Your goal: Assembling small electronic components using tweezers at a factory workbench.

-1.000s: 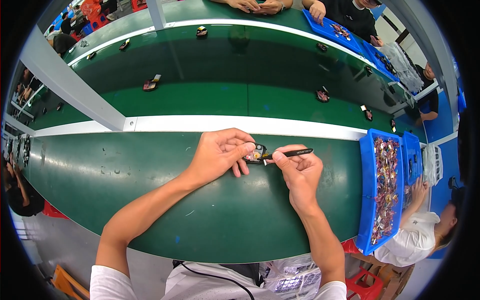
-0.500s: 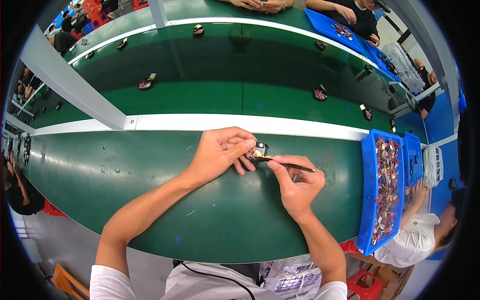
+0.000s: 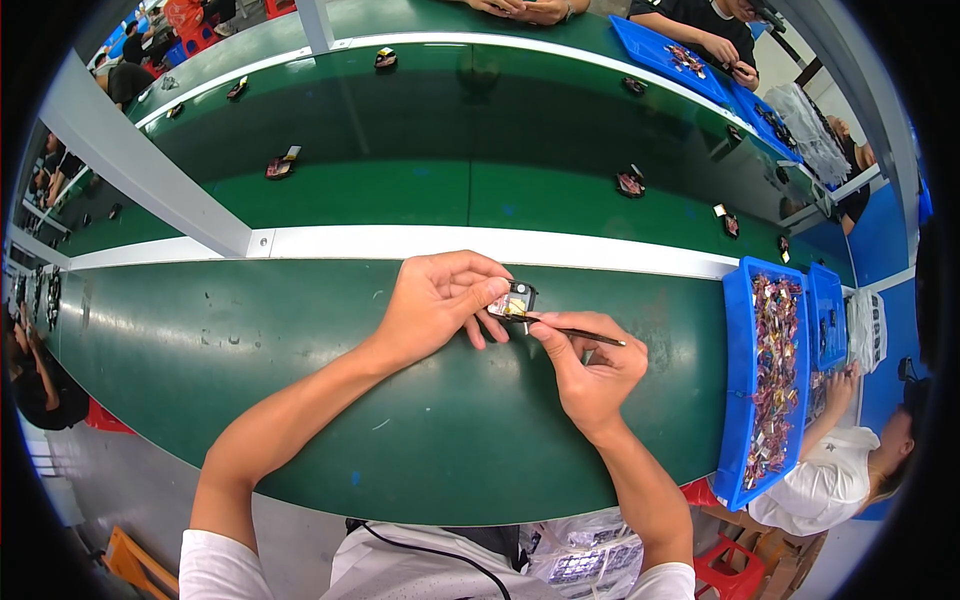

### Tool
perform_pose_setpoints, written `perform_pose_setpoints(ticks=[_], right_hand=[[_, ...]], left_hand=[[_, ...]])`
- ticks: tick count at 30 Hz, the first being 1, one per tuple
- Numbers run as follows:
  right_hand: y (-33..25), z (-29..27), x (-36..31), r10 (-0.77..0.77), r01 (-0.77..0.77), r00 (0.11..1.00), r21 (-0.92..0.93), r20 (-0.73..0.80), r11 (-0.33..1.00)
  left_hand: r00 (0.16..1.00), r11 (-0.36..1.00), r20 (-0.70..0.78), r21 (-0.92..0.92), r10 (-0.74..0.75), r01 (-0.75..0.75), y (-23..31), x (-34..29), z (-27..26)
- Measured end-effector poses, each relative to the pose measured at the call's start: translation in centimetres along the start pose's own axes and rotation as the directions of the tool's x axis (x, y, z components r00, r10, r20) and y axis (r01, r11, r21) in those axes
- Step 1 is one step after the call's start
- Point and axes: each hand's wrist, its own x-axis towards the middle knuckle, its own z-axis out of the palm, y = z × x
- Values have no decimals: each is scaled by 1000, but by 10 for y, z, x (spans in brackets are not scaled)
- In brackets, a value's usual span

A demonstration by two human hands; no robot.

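My left hand (image 3: 440, 305) pinches a small black and silver component (image 3: 514, 300) just above the green work surface (image 3: 200, 350). My right hand (image 3: 590, 370) holds a thin dark tweezer-like tool (image 3: 580, 333) whose tip touches the component's lower edge. Both hands meet near the middle of the table, just in front of the white rail (image 3: 400, 240).
Behind the rail a green conveyor (image 3: 450, 130) carries several small parts (image 3: 280, 165). Two blue trays (image 3: 740, 400) of mixed small pieces stand at the right. A person in white sits at the lower right, and other workers line the far side.
My right hand turned the tool from pointing outward to lying with its tip against the component. My left hand stayed put; parts on the conveyor drifted slightly left.
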Motion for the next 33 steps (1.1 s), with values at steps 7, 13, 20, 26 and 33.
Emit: perform_pose_setpoints(ticks=[7, 13, 20, 26, 33], right_hand=[[-1, 0, 0, 46, -46, 999, 19, -6, 999], [-1, 0, 0, 109, -109, 994, 40, -8, 993], [-4, 1, 1, 92, -92, 996, 17, 7, 996], [-5, 0, -1, 47, -47, 999, -28, 11, 999], [6, -1, 0, 56, -55, 998, -11, 19, 998]], left_hand=[[1000, 1000, -24, -12, -5, 5, -1, -1, 0], [999, 999, -28, 33, 22, -21, -3, 0, 1], [999, 998, -37, 50, 35, -33, -3, 0, 0], [999, 998, -44, 51, 27, -24, -2, -1, 1], [997, 993, -50, 104, 59, -54, -5, -1, -1]])
